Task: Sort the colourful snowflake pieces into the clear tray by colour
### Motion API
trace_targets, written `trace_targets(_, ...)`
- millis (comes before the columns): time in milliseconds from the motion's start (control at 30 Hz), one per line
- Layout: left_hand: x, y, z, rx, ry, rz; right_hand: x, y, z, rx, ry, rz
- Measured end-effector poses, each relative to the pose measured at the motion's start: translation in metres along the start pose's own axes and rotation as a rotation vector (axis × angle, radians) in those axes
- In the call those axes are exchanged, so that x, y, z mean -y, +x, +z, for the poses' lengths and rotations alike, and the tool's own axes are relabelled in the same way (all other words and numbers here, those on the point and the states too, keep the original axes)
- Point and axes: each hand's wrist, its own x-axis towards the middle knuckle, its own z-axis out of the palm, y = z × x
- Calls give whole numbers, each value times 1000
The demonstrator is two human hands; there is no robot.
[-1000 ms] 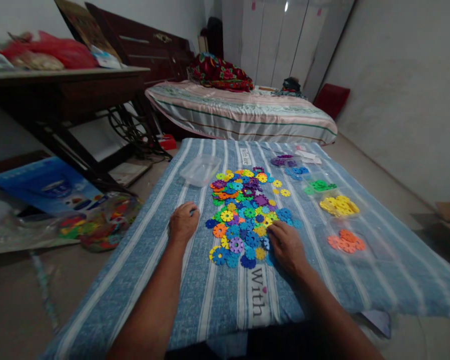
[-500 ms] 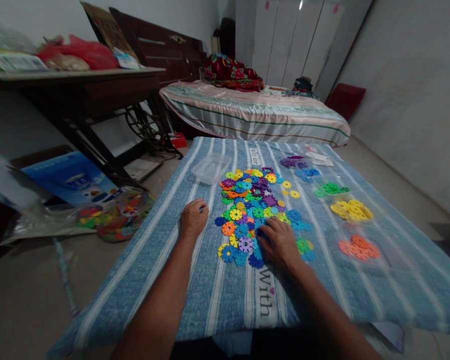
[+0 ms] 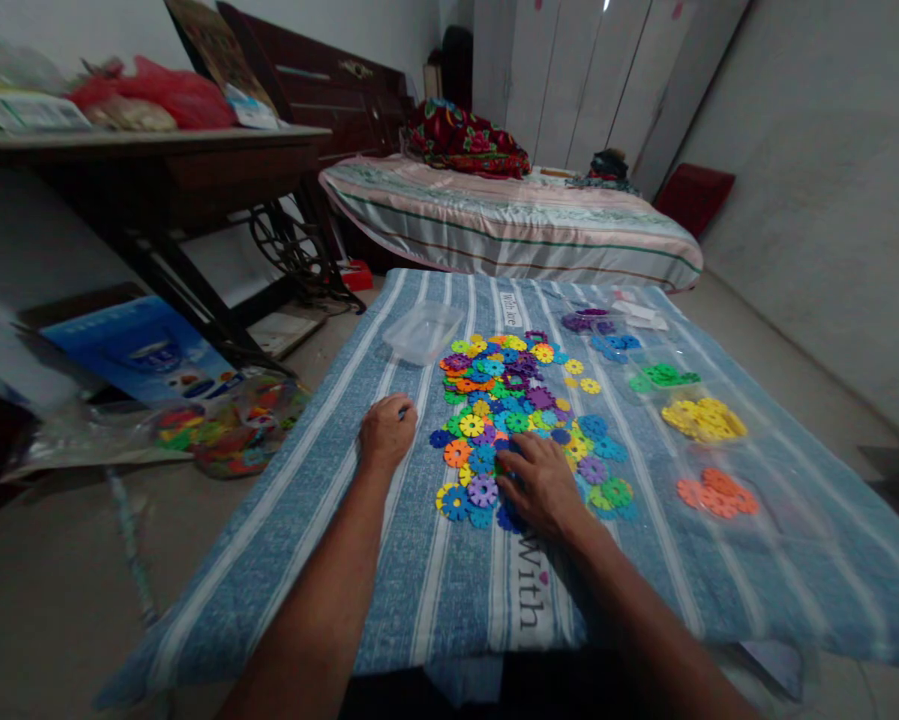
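On the counter (image 3: 449,600), spread with a blue striped cloth, a heap of flower-shaped plastic discs (image 3: 516,385) in many colours lay in the middle. The right hand (image 3: 540,485) rested palm down on the near edge of that heap, fingers bent over the discs; whether its grip had pinched one I could not tell. The left hand (image 3: 387,432) sat on the cloth just beside the heap's left edge, its grip curled tight into a loose fist, with anything inside hidden. To the right, well apart from the heap, lay separate piles of purple discs (image 3: 584,322), blue discs (image 3: 618,343), green discs (image 3: 663,377), yellow discs (image 3: 704,419) and orange discs (image 3: 719,493). A clear plastic tub (image 3: 423,332) stood beyond the left hand, near the heap's far corner.
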Motion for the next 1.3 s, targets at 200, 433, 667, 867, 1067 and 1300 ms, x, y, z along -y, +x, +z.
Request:
trace_targets(200, 1, 0, 1, 12, 11, 13, 7, -8, 1, 68, 21, -83)
trace_targets(433, 1, 0, 2, 7, 8, 10, 9, -26, -6, 32, 18, -66)
trace_targets(667, -2, -1, -1, 28, 14, 15, -2, -33, -9, -23, -34, 32)
trace_targets(867, -4, -1, -1, 27, 35, 21, 3, -19, -12, 72, -73, 100)
trace_targets(1067, -2, 0, -1, 6, 32, 34, 10, -3, -3, 101, -114, 96)
trace_targets(1300, -3, 0, -1, 14, 15, 15, 8, -12, -7, -259, 93, -120)
